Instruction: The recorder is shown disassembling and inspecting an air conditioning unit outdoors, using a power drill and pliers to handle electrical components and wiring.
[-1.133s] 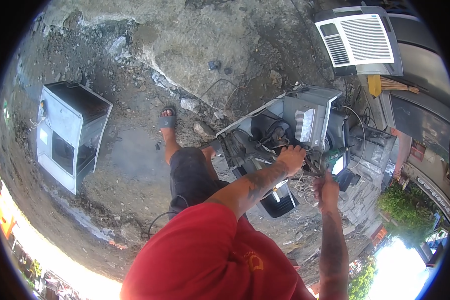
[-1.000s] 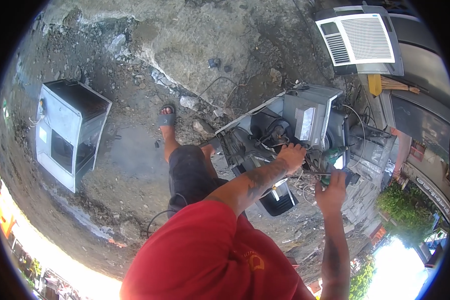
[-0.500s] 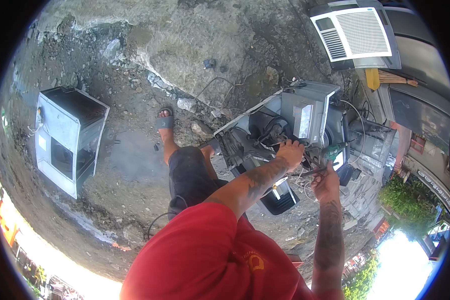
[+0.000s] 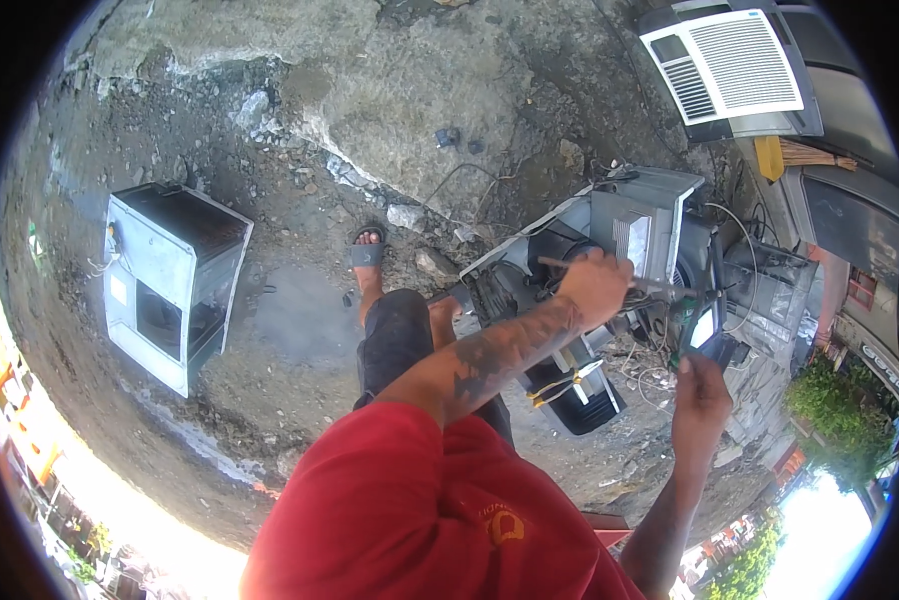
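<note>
L hand (image 4: 598, 288): fingers closed round rod (image 4: 660, 287) near mid-length, prob. for balance, over AC unit (image 4: 610, 225), centre-right of frame. R hand (image 4: 703, 395): fingers bent by drill (image 4: 684, 313); can't tell if gripping.

The clenched left hand (image 4: 597, 288) reaches farther out than the half-curled right hand (image 4: 703, 398).

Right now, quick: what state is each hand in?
Left hand: closed, holding a thin rod-like tool.
Right hand: fingers curled at the green power drill; whether they grip it cannot be told.
</note>
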Available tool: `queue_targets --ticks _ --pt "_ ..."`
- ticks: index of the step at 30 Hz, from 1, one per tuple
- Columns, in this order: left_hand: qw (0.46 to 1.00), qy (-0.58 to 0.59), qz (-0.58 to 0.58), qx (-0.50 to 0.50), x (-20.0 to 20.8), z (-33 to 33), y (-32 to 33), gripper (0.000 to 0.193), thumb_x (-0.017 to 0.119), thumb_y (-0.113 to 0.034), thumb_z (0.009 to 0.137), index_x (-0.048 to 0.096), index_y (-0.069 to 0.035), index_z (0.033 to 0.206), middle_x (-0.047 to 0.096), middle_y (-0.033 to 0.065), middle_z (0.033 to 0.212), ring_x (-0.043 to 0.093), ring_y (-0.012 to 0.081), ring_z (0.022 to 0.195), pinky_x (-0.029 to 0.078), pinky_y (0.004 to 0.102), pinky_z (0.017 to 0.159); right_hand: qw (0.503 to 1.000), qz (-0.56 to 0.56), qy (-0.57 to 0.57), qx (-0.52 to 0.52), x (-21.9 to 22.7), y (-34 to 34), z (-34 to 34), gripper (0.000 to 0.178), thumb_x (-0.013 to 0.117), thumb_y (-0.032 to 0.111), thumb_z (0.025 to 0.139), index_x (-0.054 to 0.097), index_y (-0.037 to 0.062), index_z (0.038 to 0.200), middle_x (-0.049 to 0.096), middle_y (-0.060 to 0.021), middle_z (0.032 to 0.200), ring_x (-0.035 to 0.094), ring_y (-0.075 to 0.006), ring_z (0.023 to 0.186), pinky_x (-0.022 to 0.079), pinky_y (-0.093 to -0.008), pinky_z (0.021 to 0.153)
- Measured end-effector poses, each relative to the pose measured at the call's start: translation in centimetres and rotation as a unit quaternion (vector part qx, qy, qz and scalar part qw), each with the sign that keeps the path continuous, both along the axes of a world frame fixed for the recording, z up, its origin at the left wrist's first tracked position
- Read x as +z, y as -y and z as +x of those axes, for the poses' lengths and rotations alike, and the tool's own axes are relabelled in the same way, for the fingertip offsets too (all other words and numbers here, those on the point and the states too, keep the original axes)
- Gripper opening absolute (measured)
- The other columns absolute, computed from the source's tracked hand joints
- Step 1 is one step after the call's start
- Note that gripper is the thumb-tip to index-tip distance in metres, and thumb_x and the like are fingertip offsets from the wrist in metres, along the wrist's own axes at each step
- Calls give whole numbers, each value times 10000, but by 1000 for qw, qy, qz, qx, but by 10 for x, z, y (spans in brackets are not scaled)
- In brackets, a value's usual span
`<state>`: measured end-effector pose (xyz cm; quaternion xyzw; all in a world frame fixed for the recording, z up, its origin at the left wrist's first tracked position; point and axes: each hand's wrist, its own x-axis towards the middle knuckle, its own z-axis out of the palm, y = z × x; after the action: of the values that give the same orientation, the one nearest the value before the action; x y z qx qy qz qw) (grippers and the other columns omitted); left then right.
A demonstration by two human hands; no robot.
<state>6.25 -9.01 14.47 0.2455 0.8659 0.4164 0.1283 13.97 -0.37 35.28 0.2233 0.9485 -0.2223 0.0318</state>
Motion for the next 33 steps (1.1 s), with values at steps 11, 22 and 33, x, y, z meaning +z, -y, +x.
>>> queue_targets --ticks 11,22,33 --pt "917 171 -315 178 -217 -144 258 302 487 -280 958 609 -27 1068 672 249 1007 645 428 984 498 515 842 864 -367 -119 322 42 173 -111 241 721 205 548 692 162 784 608 -8 803 531 -169 606 370 -310 509" --pt "901 103 -227 356 -325 -207 363 391 524 -386 948 622 -9 991 666 234 1025 631 428 949 477 508 837 938 -247 154 185 -228 227 -27 193 611 88 854 661 42 1034 653 -131 885 627 -324 800 498 -437 744" --pt "529 559 258 584 -445 -82 382 452 580 -292 901 526 -90 1302 485 109 1330 493 290 1116 422 510 903 851 -302 428 -38 -324 249 120 213 629 206 899 684 59 1044 684 -191 959 686 -344 837 548 -411 729"
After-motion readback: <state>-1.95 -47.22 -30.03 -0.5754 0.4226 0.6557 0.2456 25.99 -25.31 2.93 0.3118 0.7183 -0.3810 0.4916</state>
